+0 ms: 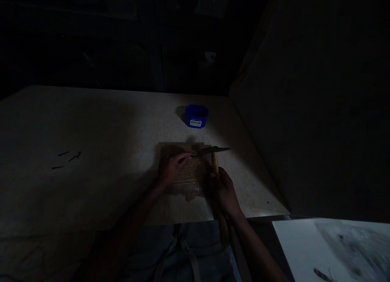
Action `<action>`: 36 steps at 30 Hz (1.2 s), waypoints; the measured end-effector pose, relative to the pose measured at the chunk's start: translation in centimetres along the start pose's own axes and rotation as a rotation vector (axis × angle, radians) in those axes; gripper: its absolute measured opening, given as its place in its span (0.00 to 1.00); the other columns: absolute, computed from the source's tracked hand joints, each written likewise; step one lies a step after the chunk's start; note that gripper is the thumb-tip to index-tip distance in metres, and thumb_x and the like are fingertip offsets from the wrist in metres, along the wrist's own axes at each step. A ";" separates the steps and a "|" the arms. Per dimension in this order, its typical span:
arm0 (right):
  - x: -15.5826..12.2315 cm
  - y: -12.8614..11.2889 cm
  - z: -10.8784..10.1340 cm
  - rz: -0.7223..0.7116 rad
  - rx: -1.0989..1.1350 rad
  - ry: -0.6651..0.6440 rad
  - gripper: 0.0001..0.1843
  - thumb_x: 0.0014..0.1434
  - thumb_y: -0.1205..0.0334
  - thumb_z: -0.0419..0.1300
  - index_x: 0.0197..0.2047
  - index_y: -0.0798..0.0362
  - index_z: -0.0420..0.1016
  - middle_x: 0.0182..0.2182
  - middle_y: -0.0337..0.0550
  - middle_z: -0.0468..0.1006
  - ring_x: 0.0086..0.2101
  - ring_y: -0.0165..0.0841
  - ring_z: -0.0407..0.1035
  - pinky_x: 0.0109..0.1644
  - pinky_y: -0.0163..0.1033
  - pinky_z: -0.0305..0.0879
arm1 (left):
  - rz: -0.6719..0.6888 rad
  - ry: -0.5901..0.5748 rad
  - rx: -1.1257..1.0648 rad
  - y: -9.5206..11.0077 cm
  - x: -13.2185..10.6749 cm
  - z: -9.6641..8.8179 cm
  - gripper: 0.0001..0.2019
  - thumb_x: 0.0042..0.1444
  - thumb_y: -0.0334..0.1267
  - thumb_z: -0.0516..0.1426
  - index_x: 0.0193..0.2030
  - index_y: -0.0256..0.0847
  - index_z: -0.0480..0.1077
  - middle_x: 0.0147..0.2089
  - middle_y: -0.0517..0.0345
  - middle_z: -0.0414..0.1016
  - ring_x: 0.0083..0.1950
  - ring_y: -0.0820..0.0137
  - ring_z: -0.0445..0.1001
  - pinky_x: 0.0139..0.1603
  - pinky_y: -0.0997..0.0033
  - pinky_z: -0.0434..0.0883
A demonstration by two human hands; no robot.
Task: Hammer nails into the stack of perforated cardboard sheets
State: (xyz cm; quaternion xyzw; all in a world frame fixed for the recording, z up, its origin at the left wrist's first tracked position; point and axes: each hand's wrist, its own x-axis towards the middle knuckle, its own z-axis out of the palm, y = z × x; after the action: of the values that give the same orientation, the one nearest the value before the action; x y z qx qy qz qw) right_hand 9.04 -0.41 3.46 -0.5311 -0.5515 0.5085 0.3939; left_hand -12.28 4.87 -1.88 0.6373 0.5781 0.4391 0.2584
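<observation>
The light is very dim. My right hand is closed round the wooden handle of a hammer, whose dark metal head points to the right above the board. Fingers of my left hand are pinched together at a small dark, thin piece, probably a nail, over the board. The hammer head is close to its right side. Underneath lies a brown rectangular board dotted with many small marks or holes. Shadow hides part of the board and the fingertips of my right hand.
A blue plastic tub with a label stands behind the board. Several dark nail-like pieces lie at the left on the pale table. A tall panel rises along the right. A white surface is at lower right.
</observation>
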 end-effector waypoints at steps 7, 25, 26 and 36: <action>-1.4 -4.7 -1.8 -0.149 -0.248 -0.145 0.22 0.70 0.49 0.49 0.58 0.52 0.69 0.34 0.42 0.79 0.32 0.34 0.72 0.33 0.34 0.66 | -0.052 0.012 -0.069 0.5 0.1 0.1 0.08 0.58 0.35 0.58 0.43 0.43 0.78 0.45 0.57 0.83 0.47 0.67 0.81 0.51 0.66 0.77; 0.9 -4.3 -0.6 -0.136 -0.463 -0.276 0.21 0.69 0.56 0.49 0.59 0.55 0.70 0.37 0.49 0.84 0.34 0.39 0.78 0.33 0.34 0.67 | -0.216 -0.012 -0.131 0.8 0.4 0.3 0.15 0.54 0.30 0.61 0.48 0.44 0.70 0.41 0.58 0.83 0.45 0.67 0.82 0.45 0.68 0.78; 0.8 -4.5 -0.7 -0.160 -0.447 -0.249 0.22 0.69 0.55 0.49 0.60 0.55 0.69 0.38 0.48 0.84 0.35 0.39 0.78 0.34 0.35 0.67 | -0.213 -0.013 -0.131 0.7 0.4 0.4 0.15 0.54 0.30 0.61 0.49 0.44 0.70 0.41 0.58 0.83 0.45 0.67 0.82 0.46 0.67 0.77; 0.9 -4.2 -0.9 -0.127 -0.454 -0.277 0.20 0.68 0.56 0.50 0.57 0.55 0.72 0.38 0.48 0.84 0.32 0.38 0.77 0.32 0.34 0.65 | -0.121 0.011 -0.098 -0.4 0.5 0.8 0.17 0.53 0.32 0.62 0.51 0.43 0.72 0.45 0.52 0.82 0.46 0.64 0.81 0.48 0.64 0.78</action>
State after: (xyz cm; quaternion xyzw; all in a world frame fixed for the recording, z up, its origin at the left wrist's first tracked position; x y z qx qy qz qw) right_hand 8.99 0.98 7.65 -0.4956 -0.7322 0.4138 0.2168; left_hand -11.89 5.62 -2.47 0.5853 0.5948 0.4541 0.3121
